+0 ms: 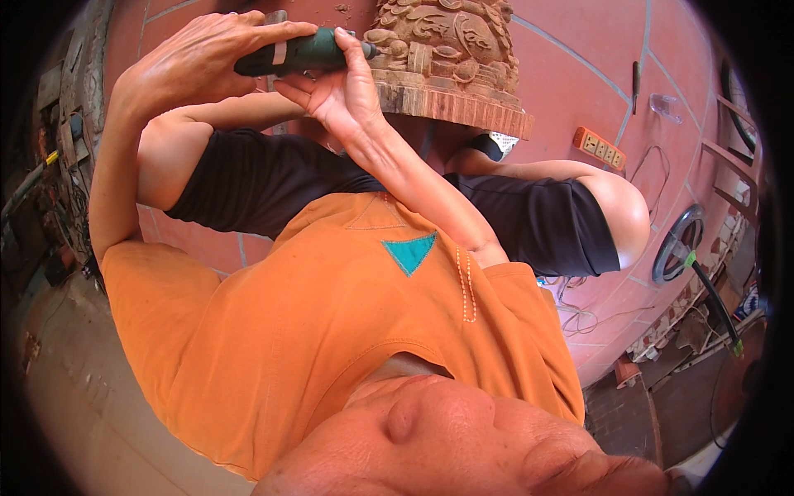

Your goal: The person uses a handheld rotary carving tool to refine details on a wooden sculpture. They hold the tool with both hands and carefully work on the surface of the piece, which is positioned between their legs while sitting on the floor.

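Both my hands are on a dark green rotary tool (310, 51), held sideways at the top of the view. My left hand (207, 62) closes over its back end from the left, with the forefinger stretched along it. My right hand (343, 95) cradles the front part from below, palm turned up and thumb on top. The tool's narrow nose points right, against or close beside a carved brown wood piece (451, 50) with coin and jar shapes in relief. Whether the tip touches the wood cannot be made out. The carving stands upright on its thick wooden base.
I sit on a red tiled floor (571, 78), legs bent around the carving. Right of it lie an orange power strip (600, 149), a dark thin tool (636, 87) and a clear plastic piece (666, 107). Farther right are loose cables (657, 178) and a round grey stand base (678, 244).
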Demonstrator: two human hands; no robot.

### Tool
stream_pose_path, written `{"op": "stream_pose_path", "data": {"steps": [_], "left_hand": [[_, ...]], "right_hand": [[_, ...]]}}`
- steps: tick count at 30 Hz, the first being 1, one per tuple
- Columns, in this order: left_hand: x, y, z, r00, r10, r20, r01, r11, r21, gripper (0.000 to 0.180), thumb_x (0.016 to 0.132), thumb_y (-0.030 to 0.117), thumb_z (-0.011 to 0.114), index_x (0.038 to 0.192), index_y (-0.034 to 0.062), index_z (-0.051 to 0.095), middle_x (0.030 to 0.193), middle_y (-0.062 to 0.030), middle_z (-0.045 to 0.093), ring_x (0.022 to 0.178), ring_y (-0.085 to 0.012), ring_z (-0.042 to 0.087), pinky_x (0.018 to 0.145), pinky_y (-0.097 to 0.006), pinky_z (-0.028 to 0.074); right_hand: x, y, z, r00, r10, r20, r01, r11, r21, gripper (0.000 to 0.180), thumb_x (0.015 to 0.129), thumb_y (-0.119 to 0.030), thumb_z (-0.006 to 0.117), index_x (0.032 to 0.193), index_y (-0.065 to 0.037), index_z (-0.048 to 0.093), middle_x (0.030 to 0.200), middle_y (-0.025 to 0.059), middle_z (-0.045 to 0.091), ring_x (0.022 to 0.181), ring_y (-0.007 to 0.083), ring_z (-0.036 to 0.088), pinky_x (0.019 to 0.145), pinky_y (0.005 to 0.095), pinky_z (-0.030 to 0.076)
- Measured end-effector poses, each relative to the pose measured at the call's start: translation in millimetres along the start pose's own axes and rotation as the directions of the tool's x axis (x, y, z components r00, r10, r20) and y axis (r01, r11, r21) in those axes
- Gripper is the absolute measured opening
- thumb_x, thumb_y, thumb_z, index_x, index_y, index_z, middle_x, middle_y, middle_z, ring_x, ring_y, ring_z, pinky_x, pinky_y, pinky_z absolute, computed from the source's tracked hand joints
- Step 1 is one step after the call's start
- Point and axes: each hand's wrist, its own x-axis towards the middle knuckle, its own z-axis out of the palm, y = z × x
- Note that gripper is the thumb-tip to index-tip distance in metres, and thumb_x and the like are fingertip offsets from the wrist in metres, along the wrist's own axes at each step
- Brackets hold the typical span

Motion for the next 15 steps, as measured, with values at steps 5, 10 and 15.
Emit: {"op": "stream_pose_path", "data": {"steps": [5,10,15], "left_hand": [[0.1,-0.6,-2.7,1.0,-0.001,0.008,0.001,1.0,-0.03,0.087,0.068,0.006,0.081,0.148,0.0245,0.051,0.106,-0.0163,0.065,0.09,-0.0369,0.063,0.081,-0.046,0.052],[-0.4,-3.0,-1.7,1.0,-0.003,-0.001,0.003,1.0,-0.025,0.088,0.069,0.006,0.081,0.149,0.0253,0.05,0.107,-0.0166,0.065,0.089,-0.037,0.064,0.082,-0.046,0.053],[-1.4,-1.6,-4.8,1.0,-0.011,0.0,0.011,1.0,-0.023,0.088,0.069,0.006,0.082,0.149,0.0253,0.05,0.109,-0.0172,0.064,0.09,-0.0373,0.064,0.083,-0.046,0.053]], "right_hand": [[2.2,0.0,-0.7,1.0,0.001,0.013,-0.001,1.0,-0.008,0.054,0.094,-0.05,0.062,0.13,-0.012,0.049,0.122,0.0117,0.061,0.112,0.0345,0.067,0.092,0.0532,0.059],[2.6,-1.4,0.3,1.0,0.013,0.018,-0.013,1.0,-0.022,0.055,0.094,-0.05,0.062,0.129,-0.011,0.05,0.122,0.0123,0.062,0.11,0.0345,0.068,0.092,0.0535,0.059],[4.1,-1.9,3.3,0.999,0.014,0.03,-0.013,1.0,-0.016,0.054,0.095,-0.051,0.061,0.129,-0.01,0.05,0.123,0.0131,0.062,0.109,0.0343,0.068,0.09,0.0518,0.06]]}}
